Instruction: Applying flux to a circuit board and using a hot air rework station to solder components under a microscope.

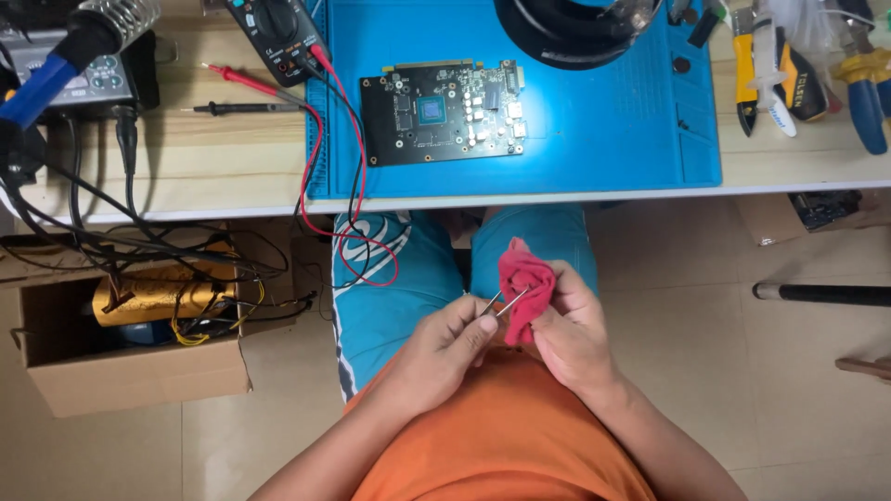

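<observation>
Over my lap, below the desk edge, my left hand [447, 351] pinches thin metal tweezers [501, 303] whose tips press into a crumpled red cloth [524, 283]. My right hand [566, 332] is wrapped around that cloth and holds it upright. A black circuit board [444, 112] with a square chip in its middle lies on the blue work mat [613, 139] on the desk, far from both hands.
A multimeter [278, 35] with red and black probe leads [243, 83] sits at the mat's left edge, cables hanging over the desk. Pliers and cutters [789, 74] lie at the right. An open cardboard box [130, 343] stands on the floor left. A magnifier lamp [575, 28] is above.
</observation>
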